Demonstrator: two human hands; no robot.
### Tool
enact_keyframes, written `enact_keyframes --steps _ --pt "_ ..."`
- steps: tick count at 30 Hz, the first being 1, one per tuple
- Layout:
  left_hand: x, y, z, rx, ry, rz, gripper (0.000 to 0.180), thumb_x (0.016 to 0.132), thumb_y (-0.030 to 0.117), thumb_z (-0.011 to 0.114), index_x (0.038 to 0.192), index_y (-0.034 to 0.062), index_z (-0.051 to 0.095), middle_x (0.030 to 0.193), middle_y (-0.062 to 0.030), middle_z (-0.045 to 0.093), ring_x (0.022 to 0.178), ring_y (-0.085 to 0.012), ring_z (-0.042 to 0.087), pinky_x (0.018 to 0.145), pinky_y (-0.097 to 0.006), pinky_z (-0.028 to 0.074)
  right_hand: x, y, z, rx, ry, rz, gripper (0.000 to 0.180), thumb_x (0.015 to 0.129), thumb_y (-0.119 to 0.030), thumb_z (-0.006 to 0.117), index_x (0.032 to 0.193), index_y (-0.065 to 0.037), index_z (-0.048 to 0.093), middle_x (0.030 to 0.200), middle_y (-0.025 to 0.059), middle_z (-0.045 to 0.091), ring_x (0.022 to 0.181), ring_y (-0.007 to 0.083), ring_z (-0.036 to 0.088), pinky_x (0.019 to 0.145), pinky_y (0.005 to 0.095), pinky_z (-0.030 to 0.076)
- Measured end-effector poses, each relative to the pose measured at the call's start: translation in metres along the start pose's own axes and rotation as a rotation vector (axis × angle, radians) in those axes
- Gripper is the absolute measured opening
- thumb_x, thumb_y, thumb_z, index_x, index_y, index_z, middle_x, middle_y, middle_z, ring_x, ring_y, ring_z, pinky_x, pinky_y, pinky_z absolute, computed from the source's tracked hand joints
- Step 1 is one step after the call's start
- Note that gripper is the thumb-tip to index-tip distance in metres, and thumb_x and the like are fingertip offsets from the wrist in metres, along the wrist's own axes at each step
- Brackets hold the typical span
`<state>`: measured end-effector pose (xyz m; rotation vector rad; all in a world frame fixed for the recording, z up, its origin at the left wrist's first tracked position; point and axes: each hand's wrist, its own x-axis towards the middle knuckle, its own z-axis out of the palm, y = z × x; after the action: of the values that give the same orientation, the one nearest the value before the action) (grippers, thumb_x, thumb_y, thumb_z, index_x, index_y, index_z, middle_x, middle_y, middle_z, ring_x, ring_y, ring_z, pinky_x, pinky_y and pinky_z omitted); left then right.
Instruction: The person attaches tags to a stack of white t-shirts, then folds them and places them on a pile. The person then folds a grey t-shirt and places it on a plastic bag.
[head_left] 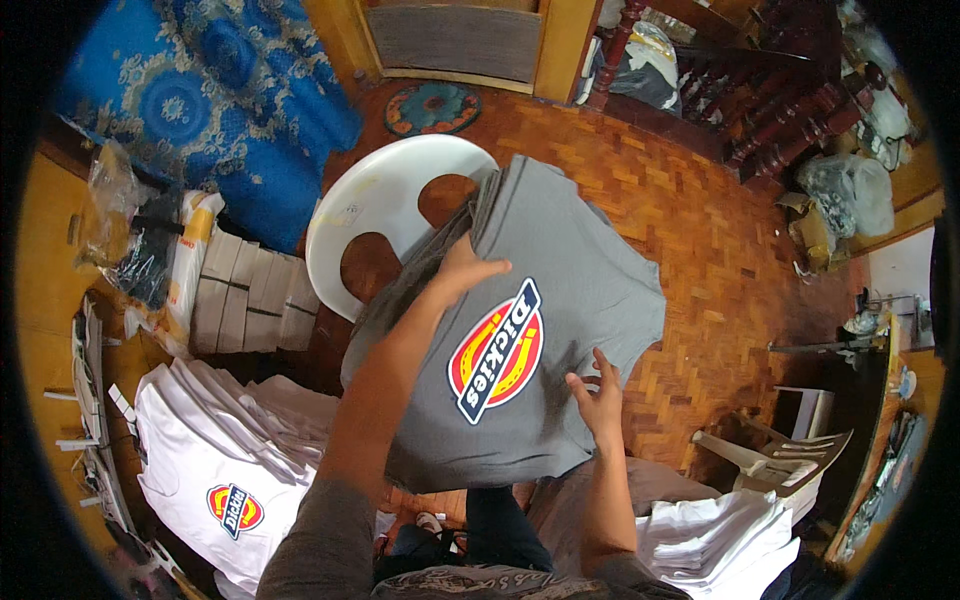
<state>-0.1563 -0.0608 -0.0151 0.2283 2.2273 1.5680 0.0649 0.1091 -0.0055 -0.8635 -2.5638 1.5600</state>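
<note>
A grey T-shirt (560, 300) with a round red and yellow badge on its front lies spread out over a white plastic chair (385, 205). The shirt covers the right part of the chair, so only the left part of the seat and its two holes can be seen. More grey cloth sticks out under the shirt's left edge, and it is hard to tell how many shirts are there.

The left hand (465, 268) rests on the shirt near its top left corner, with fingers curled over the edge. It seems to pinch the cloth, but the fingertips are hidden, so the grip is not sure. The right hand (598, 390) is open with fingers spread, touching the shirt's lower right edge.

Below and left of the chair sits a pile of white shirts (225, 460) with the same badge. Below and right of the chair is another white pile (720, 540), cut off at the bottom. Left of the chair stand some flat cardboard boxes (250, 300).
</note>
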Motion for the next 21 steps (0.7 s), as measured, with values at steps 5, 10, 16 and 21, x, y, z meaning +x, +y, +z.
enact_keyframes --steps 5,10,16,21 --pt "-0.088 0.072 0.050 0.480 0.178 0.353 0.056 0.051 0.024 0.065 0.097 0.0016 0.043 0.092 -0.0179 0.050 0.080 -0.0337 0.051 0.068 -0.040 0.041 -0.014 -0.104 -0.011 0.807 -0.013 0.048 0.077 0.061 -0.012 0.068 0.120 -0.001 0.020 0.106 0.0149 0.038 0.092 0.0193 0.044 0.077 0.0290 0.039" --pt "-0.145 0.095 0.082 0.571 -0.031 0.549 0.034 0.055 0.006 0.057 0.086 -0.0001 0.044 0.075 -0.0119 0.043 0.066 -0.0281 0.051 0.054 -0.037 0.042 -0.023 -0.134 -0.014 0.842 0.328 -0.074 0.068 0.058 -0.001 0.067 0.113 0.004 0.027 0.104 0.0140 0.043 0.091 0.0187 0.044 0.081 0.0277 0.034" --pt "-0.204 0.098 0.113 0.514 -0.115 0.579 0.029 0.054 0.006 0.053 0.081 0.0050 0.042 0.076 -0.0105 0.044 0.060 -0.0276 0.050 0.050 -0.035 0.043 -0.056 -0.063 -0.043 0.455 0.574 0.085 0.025 0.057 0.004 0.059 0.081 0.007 0.052 0.080 0.0056 0.053 0.070 0.0130 0.048 0.066 0.0245 0.040" --pt "-0.268 0.098 0.120 0.396 -0.098 0.632 0.037 0.050 0.010 0.059 0.083 0.0077 0.043 0.083 -0.0087 0.043 0.063 -0.0243 0.052 0.050 -0.034 0.044 -0.131 -0.092 -0.072 0.310 0.521 -0.097 0.024 0.058 0.004 0.058 0.081 0.007 0.052 0.080 0.0062 0.053 0.071 0.0141 0.048 0.067 0.0254 0.040"
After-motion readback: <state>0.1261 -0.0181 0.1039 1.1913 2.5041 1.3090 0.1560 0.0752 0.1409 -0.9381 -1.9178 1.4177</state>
